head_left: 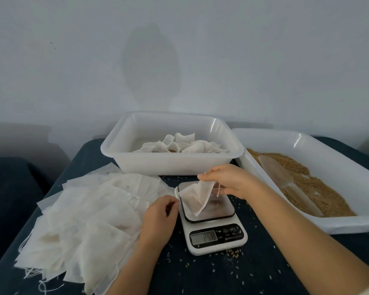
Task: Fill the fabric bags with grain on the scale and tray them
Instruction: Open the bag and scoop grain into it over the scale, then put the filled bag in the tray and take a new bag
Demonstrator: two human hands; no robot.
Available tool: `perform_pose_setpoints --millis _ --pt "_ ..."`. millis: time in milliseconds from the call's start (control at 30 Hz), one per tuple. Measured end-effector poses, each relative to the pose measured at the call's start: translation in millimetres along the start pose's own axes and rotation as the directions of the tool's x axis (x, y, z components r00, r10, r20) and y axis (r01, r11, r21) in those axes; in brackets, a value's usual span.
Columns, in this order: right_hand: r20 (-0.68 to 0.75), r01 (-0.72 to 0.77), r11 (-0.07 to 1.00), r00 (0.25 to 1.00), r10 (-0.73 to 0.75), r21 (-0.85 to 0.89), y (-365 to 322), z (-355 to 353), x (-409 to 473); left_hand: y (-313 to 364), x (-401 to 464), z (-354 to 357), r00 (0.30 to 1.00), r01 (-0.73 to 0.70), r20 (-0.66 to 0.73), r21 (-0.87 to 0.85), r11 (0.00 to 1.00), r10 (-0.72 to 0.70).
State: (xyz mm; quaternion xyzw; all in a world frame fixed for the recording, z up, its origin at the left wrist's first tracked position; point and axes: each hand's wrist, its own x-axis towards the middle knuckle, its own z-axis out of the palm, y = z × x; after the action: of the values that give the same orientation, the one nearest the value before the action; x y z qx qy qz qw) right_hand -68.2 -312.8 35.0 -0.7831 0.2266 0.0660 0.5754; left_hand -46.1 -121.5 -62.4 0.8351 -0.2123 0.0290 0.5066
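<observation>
Dark blue cloth covers the table [200,277], on which loose grains are scattered. At the far right a white tray [332,158] is seen holding brown grain [320,192], with a clear plastic scoop [279,173] laid on it. Beside it, at the far centre, a second white tray [170,165] holds filled bags [183,145]. A pile of empty fabric bags [83,211] is spread at the near left. A white digital scale [213,233] stands in the near centre. Over its platform an empty bag [197,198] is pinched at its top by the right hand [232,180]. The left hand [160,218], fingers curled with nothing seen in them, is rested at the edge of the pile just left of the scale.
</observation>
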Motion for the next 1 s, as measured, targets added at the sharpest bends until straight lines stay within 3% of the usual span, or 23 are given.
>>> perform_pose_setpoints --millis 133,300,433,533,633,733,867,1000 --pt "0.007 0.020 0.984 1.000 -0.019 -0.175 -11 4 1 -1 -1 -1 1.000 0.002 0.003 -0.005 1.000 -0.002" --pt "0.003 0.161 0.864 0.983 -0.182 -0.477 -46 -5 -1 0 -2 -2 1.000 -0.019 0.019 -0.004 1.000 0.019" --pt "0.025 0.271 0.783 0.950 -0.311 -0.560 -90 -28 -2 1 0 -4 0.999 -0.020 0.025 0.005 1.000 0.020" --pt "-0.012 0.317 0.790 0.925 -0.379 -0.525 -119 -53 9 3 5 -7 0.999 -0.047 0.013 0.027 0.999 0.047" --pt "-0.051 0.340 0.760 0.897 -0.439 -0.555 -135 -76 30 6 12 -16 0.983 -0.170 -0.042 0.191 0.967 0.181" --pt "-0.086 0.357 0.705 0.857 -0.509 -0.612 -135 -89 64 4 18 -25 0.921 -0.247 -0.154 0.477 0.843 0.357" --pt "-0.184 0.280 0.642 0.809 -0.558 -0.713 -113 -94 119 -6 19 -30 0.964 -0.070 -0.152 0.649 0.758 0.219" --pt "-0.278 0.189 0.627 0.774 -0.569 -0.756 -90 -93 159 -19 21 -28 0.973 -0.035 -0.151 0.660 0.751 0.177"
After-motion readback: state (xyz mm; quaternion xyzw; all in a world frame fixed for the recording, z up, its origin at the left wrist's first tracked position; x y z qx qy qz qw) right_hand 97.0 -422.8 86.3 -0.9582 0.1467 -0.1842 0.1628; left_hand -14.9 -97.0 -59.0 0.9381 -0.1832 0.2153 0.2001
